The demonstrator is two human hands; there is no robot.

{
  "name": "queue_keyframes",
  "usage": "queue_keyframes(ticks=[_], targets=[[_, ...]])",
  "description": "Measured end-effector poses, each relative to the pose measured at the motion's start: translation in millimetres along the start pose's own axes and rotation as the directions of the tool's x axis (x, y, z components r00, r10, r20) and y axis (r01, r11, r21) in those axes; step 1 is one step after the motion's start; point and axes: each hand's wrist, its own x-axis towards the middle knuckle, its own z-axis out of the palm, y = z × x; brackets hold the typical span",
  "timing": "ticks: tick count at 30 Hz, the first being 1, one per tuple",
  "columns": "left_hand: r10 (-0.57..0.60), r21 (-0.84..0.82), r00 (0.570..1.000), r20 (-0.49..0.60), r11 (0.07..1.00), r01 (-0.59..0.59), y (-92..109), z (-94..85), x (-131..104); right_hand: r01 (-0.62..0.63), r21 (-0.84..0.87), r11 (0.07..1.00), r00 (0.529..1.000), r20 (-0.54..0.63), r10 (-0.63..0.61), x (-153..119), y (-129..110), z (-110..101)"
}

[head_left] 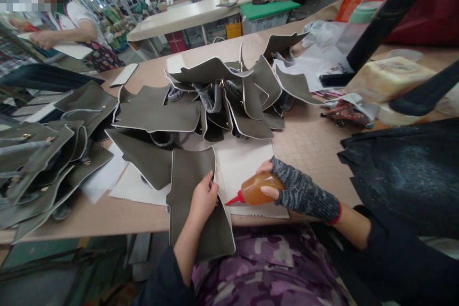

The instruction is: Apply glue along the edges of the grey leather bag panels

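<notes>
In my right hand, which wears a grey fingerless knit glove, is a squeeze bottle of amber liquid, tipped on its side. Its red nozzle points left, close to the white edge of a dark olive leather panel. My left hand rests on that panel near its right edge, thumb and fingers gathered there. Whether it pinches the edge is hard to see. The panel's lower end hangs over the table's front edge. Beneath the bottle lies a white board.
Piled panels with handles lie behind the work, and another stack lies at the left. Black sheets lie at the right, near a yellowish container and a dark post. A co-worker stands at the far left.
</notes>
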Motion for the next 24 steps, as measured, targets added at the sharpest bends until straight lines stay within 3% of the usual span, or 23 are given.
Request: queue_keyframes(ticks=[13,18,21,24], targets=[[0.023,0.010,1.000,-0.006,1.000,-0.023,-1.3,0.9,0.0,-0.067,0.067,0.995,0.996,0.068,0.063,-26.6,-8.4,-2.6],[0.030,0.003,0.999,-0.020,1.000,-0.030,-0.2,1.5,-2.0,-0.230,0.243,0.942,0.973,0.091,0.214,-31.8,4.6,-0.6],[0.033,0.004,0.999,-0.018,0.999,-0.033,-0.4,2.3,-2.3,-0.430,0.488,0.759,0.903,0.215,0.373,-31.6,16.2,-3.3],[0.038,0.007,0.999,-0.013,0.999,-0.038,-2.0,3.0,-2.1,-0.524,0.737,0.426,0.825,0.315,0.470,-30.5,24.3,-8.1]])
